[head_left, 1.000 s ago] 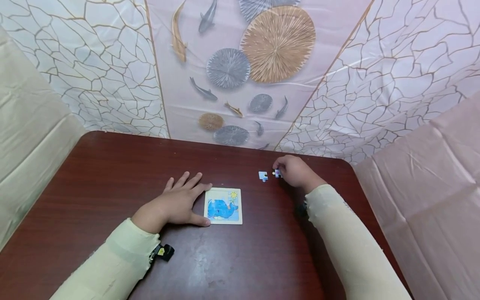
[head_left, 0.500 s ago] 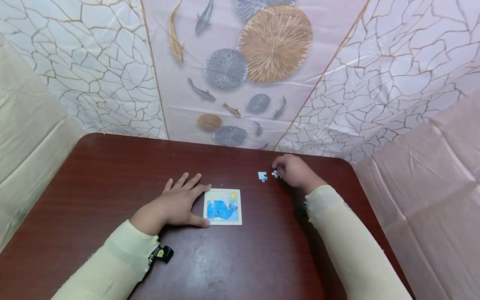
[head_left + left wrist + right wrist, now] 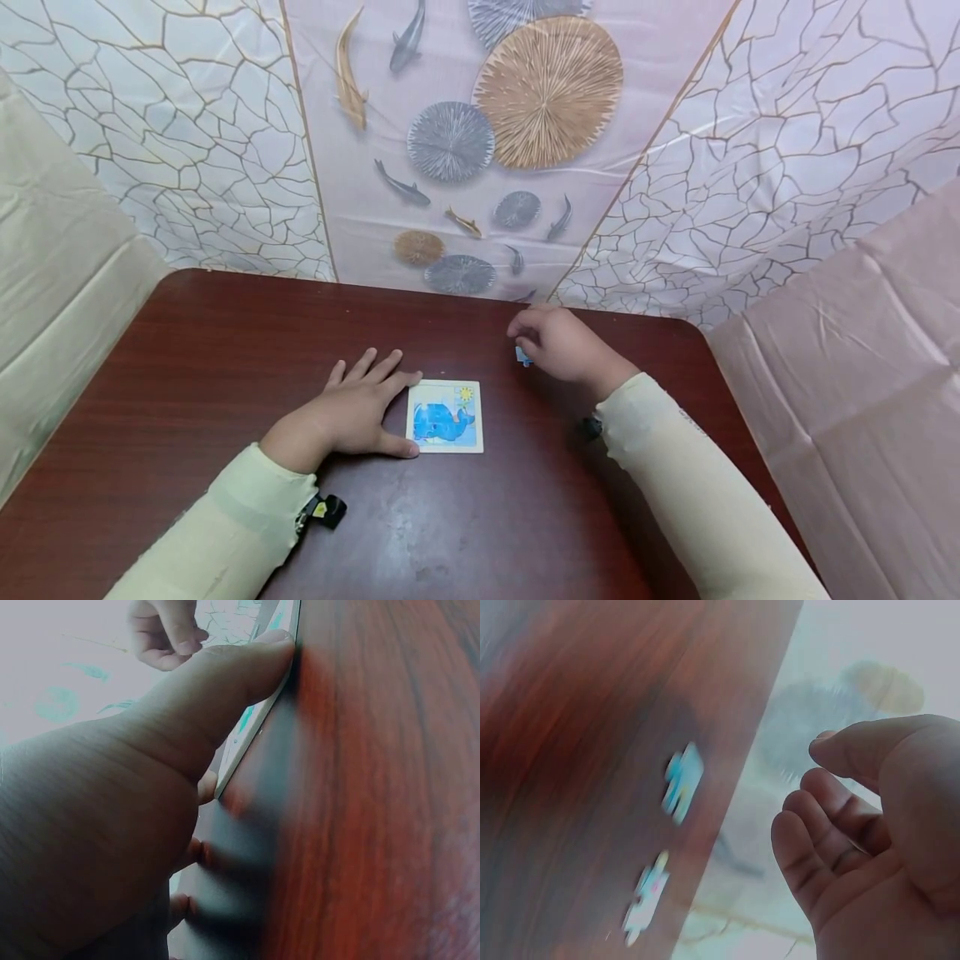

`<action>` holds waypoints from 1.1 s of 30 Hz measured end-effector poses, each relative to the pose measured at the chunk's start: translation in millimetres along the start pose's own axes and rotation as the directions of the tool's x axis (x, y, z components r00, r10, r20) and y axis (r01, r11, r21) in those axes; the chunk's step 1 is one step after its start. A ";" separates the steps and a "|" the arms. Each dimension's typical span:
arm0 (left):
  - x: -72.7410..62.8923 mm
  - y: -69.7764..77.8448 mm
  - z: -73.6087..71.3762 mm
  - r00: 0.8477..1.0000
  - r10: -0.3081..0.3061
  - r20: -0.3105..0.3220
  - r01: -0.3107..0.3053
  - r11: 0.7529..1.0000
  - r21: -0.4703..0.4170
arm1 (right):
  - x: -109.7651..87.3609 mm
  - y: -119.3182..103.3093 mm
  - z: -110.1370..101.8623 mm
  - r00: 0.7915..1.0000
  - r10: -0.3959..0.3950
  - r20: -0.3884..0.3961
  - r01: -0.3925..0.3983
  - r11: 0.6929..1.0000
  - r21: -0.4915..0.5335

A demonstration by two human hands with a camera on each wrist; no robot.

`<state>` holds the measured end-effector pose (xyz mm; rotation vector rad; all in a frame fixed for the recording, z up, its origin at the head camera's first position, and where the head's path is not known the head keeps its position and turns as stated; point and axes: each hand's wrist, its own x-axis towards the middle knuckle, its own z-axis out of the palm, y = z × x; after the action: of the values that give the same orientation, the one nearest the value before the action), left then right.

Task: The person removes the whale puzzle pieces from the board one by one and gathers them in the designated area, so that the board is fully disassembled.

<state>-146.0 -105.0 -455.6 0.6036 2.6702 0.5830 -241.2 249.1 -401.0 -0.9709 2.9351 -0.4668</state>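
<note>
Left hand: fingers spread flat, thumb bracing the whale puzzle against sliding on the worktop.
Right hand: fingers loosely curled, empty, above a loose piece.

A dark reddish-brown wooden table with rounded corners stands against a glossy pale wall sheet printed with gold-veined crackle, fish and round fan shapes. Creased cream plastic sheeting hangs at the left, and pink plastic sheeting at the right.

Dark red-brown table, blue whale puzzle, pale yellow sleeves
</note>
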 end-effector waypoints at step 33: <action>0.2 0.5 -0.8 1.000 0.003 -0.003 -0.003 1.000 0.003 | 2.0 -67.1 32.5 0.928 -0.127 0.351 0.085 0.988 0.130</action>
<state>-146.4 -104.8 -454.7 0.6075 2.6745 0.5811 -200.4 187.8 -412.8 -1.0745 2.5140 -0.4028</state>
